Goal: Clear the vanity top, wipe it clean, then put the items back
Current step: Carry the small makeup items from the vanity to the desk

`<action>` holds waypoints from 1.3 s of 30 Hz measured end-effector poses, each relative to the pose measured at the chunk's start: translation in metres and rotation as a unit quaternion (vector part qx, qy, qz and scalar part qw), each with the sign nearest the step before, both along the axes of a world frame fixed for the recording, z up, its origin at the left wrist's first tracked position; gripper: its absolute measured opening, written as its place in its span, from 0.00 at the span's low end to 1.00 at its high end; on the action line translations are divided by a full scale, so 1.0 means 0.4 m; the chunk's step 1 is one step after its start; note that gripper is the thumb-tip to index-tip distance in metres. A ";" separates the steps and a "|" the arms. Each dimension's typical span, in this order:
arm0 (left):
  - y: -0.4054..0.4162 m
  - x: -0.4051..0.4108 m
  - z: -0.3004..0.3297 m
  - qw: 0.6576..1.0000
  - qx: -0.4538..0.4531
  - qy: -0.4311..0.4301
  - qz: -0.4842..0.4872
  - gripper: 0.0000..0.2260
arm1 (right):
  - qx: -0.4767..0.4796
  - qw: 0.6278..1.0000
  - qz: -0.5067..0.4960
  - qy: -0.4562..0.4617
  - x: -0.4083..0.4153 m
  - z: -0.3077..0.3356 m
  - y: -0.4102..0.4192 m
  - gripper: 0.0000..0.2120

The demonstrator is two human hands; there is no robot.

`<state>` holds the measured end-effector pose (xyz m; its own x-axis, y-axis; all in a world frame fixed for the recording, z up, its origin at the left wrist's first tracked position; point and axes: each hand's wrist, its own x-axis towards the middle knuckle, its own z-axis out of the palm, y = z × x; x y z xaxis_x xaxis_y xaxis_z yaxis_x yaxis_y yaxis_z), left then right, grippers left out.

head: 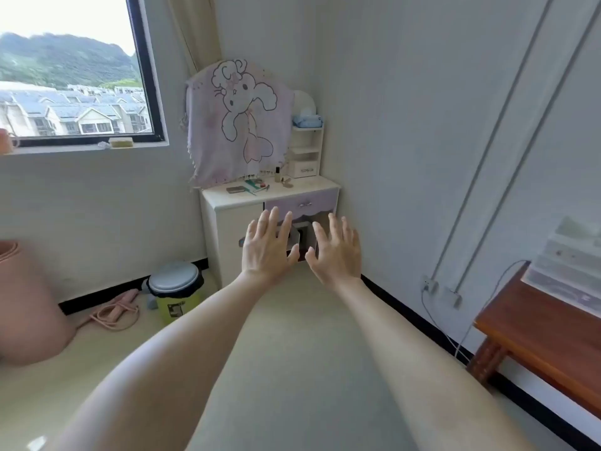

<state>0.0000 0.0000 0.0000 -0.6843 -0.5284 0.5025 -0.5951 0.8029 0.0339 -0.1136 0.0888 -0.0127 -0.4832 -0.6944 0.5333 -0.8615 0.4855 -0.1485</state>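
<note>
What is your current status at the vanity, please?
Left hand and right hand open, empty, held out short of the vanity. Vanity top not yet cleared: small items on it. Nothing in the way.

No legible text anywhere. Dark label on the yellow-green bin (177, 301) is too blurred to read; cloth (239, 122) has cartoon drawing only, no words.

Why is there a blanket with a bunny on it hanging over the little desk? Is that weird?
A bit odd, yes. The pink cartoon cloth is draped over the back of the vanity, hanging crooked, hiding whatever stands behind it. A pink cord also lies loose on the floor by the bin.
</note>
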 end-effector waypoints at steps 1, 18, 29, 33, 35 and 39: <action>-0.032 -0.027 -0.009 1.000 -0.001 -0.011 0.003 0.30 | 0.006 1.000 -0.004 -0.001 -0.028 -0.001 -0.033 0.26; -0.647 -0.539 -0.095 0.997 0.021 -0.075 0.015 0.30 | 0.072 0.997 -0.027 -0.027 -0.541 -0.074 -0.642 0.25; -0.987 -0.972 -0.192 0.991 0.050 -0.115 0.046 0.29 | 0.134 0.990 0.009 -0.038 -0.978 -0.184 -1.006 0.24; -1.107 -1.108 -0.199 0.990 0.059 -0.121 0.047 0.30 | 0.151 0.987 0.019 -0.045 -1.110 -0.208 -1.140 0.24; -1.184 -1.170 -0.205 0.989 0.064 -0.120 0.058 0.30 | 0.158 0.986 0.030 -0.046 -1.169 -0.219 -1.215 0.24; -1.348 -1.288 -0.231 0.986 0.072 -0.130 0.069 0.30 | 0.168 0.984 0.034 -0.050 -1.288 -0.252 -1.374 0.24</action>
<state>-0.5153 -0.5390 -0.0923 -0.6975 -0.6779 0.2322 -0.7013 0.7123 -0.0272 -0.6289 -0.4610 -0.1135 -0.4673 -0.8561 0.2208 -0.8833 0.4627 -0.0753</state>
